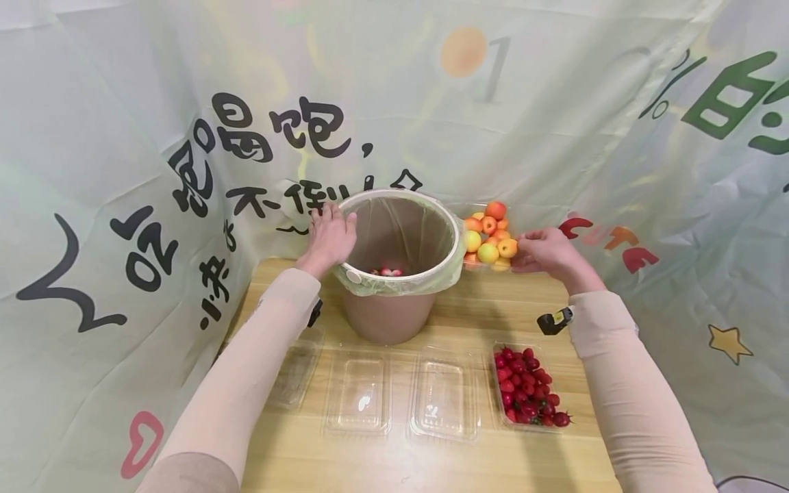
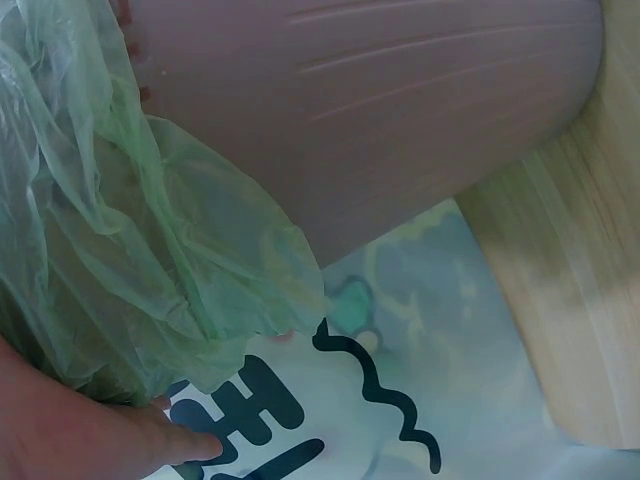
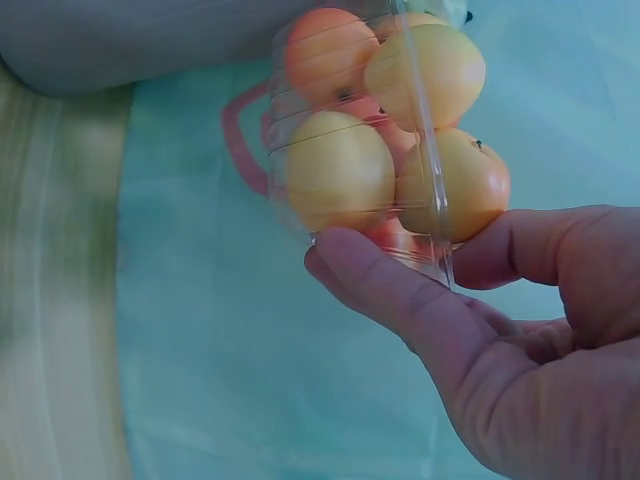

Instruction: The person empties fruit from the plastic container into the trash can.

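Head view, centre: brown bin (image 1: 394, 301) with green liner (image 1: 401, 281) on tabletop (image 1: 468, 308), against printed backdrop (image 1: 154, 205)

Left hand (image 1: 329, 236) resting on bin rim at left, fingers curled over liner edge, gripping it; left wrist view just shows liner (image 2: 130, 250) bunched over bin wall (image 2: 400, 110), fingertip (image 2: 175, 440) at lower left

Right hand (image 1: 545, 252) right of centre, pinching clear tray (image 1: 487, 263) of orange-yellow fruit (image 1: 490, 236) just right of bin; right wrist view confirms: thumb and fingers (image 3: 400, 290) clamped on tray edge (image 3: 430, 200), fruit (image 3: 340, 170) piled inside, tray looks tilted or lifted, cannot tell if off the tabletop

Inside bin bottom: few red-and-white bits (image 1: 387, 272), too small to identify

Lower frame row on tabletop: three empty clear trays, one (image 1: 296, 373) partly under left arm, next (image 1: 359, 394), next (image 1: 445, 399); fourth tray (image 1: 524, 387) at lower right full of red cherry tomatoes (image 1: 527, 390), untouched

Progress, judged: three trays seem already emptied, some contents down in bin; fruit tray in hand now beside bin, not yet over it; tomato tray left after that; roughly past halfway, two trays to go
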{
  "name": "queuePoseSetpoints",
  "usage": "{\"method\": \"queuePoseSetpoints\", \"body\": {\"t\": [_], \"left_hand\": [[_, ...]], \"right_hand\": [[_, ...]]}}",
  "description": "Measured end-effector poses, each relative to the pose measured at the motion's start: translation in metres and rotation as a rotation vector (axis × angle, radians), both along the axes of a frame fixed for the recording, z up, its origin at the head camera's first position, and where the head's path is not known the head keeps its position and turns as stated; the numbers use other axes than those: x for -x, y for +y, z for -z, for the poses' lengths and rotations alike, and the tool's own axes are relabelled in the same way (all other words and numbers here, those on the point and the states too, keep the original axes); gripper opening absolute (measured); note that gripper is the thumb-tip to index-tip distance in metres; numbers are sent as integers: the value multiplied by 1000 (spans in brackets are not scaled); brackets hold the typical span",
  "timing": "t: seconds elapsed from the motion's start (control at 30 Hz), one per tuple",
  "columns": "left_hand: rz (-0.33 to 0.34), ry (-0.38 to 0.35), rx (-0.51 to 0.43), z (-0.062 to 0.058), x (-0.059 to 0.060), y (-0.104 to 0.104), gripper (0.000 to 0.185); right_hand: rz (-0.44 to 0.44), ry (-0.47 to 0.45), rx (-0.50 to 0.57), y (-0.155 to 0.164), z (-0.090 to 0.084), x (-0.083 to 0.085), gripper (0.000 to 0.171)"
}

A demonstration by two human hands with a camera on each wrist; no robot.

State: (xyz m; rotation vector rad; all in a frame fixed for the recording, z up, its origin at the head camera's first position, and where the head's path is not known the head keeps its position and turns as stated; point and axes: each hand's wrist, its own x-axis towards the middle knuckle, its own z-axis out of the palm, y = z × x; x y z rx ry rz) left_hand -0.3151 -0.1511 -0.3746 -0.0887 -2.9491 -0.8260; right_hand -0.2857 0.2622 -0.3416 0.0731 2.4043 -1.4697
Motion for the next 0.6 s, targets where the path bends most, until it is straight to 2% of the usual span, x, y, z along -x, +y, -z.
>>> {"method": "queuePoseSetpoints", "body": {"t": [0.17, 0.33, 0.6], "left_hand": [[-1, 1, 0, 0, -1, 0, 74], [-2, 2, -3, 0, -1, 1, 74], [-10, 4, -11, 1, 1, 1, 74]], "right_hand": [[0, 14, -23, 7, -12, 0, 58], [-2, 13, 8, 9, -27, 0, 63], [4, 33, 53, -9, -50, 4, 66]]}}
